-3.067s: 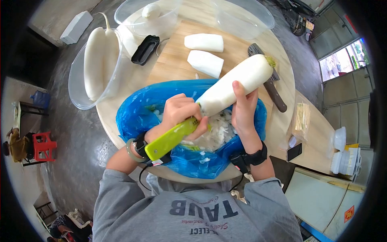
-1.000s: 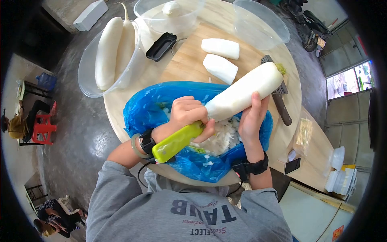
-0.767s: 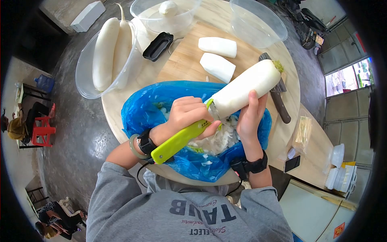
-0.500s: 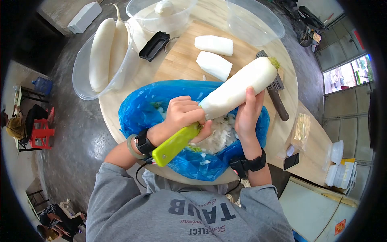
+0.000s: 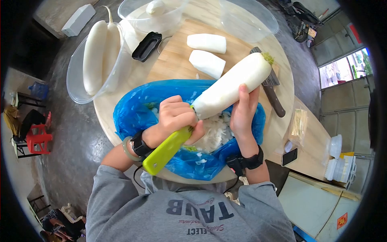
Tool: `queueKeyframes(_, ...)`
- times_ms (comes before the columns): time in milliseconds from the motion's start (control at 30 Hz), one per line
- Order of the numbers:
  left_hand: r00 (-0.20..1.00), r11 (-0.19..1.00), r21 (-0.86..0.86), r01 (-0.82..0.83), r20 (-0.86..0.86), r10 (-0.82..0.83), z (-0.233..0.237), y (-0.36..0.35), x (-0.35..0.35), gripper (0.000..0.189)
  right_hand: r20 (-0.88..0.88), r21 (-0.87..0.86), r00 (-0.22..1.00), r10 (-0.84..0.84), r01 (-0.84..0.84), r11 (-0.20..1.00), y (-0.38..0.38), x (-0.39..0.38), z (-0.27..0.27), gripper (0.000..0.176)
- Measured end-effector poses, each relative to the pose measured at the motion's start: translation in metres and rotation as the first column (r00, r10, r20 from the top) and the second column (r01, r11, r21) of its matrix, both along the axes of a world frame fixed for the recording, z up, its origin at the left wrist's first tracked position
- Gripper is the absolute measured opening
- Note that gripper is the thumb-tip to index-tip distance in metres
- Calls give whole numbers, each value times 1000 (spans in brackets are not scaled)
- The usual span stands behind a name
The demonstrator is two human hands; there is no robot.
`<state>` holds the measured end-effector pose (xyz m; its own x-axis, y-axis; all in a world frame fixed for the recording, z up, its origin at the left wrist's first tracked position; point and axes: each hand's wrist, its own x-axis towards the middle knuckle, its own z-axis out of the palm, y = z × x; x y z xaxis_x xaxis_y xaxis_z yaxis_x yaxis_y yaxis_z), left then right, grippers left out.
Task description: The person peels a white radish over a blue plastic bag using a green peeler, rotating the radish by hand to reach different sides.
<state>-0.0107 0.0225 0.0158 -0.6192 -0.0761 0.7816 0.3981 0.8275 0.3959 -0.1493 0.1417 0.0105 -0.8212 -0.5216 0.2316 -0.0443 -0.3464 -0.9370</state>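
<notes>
My left hand [image 5: 177,119] is closed round the lime-green handle of a peeler [image 5: 167,151]; its blade is hidden at the radish's near end. My right hand [image 5: 245,111] grips a long white radish [image 5: 236,82] from below and the side, thumb on top. The radish slants up to the right, its green stem stub at the far end. Beneath both hands lies a blue plastic bag [image 5: 135,103], open, with white peelings [image 5: 215,135] inside.
Two peeled radish pieces [image 5: 206,43] lie on a wooden cutting board [image 5: 173,60]. A knife [image 5: 274,99] rests at the board's right edge. Whole radishes [image 5: 94,60] fill a clear tub [image 5: 76,86] at left. Beside it are a black tray [image 5: 146,46] and further clear tubs.
The whole view has shifted slightly, so the table's things appear a little further left. Both hands keep their holds, and the radish stays at nearly the same slant.
</notes>
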Motion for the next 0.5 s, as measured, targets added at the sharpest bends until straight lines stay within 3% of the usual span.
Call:
queueKeyframes(133, 997, 998, 52, 42, -74, -38, -2, 6, -12, 30, 13, 0, 1000, -12, 12, 1000, 0, 2, 0, 48)
queueKeyframes(267, 998, 998, -22, -62, 15, 62, 1, 6, -14, 30, 54, -26, 998, 11, -10, 1000, 0, 2, 5, 54)
queueKeyframes(367, 999, 999, -29, -42, 8, 42, -8, -3, -8, 25, 54, -32, 998, 24, -22, 999, 0, 3, 8, 57)
queueKeyframes(500, 984, 996, -43, 81, -154, -87, 0, 0, -8, 25, 46, -20, 998, 38, -38, 999, 0, 1, 5, 58)
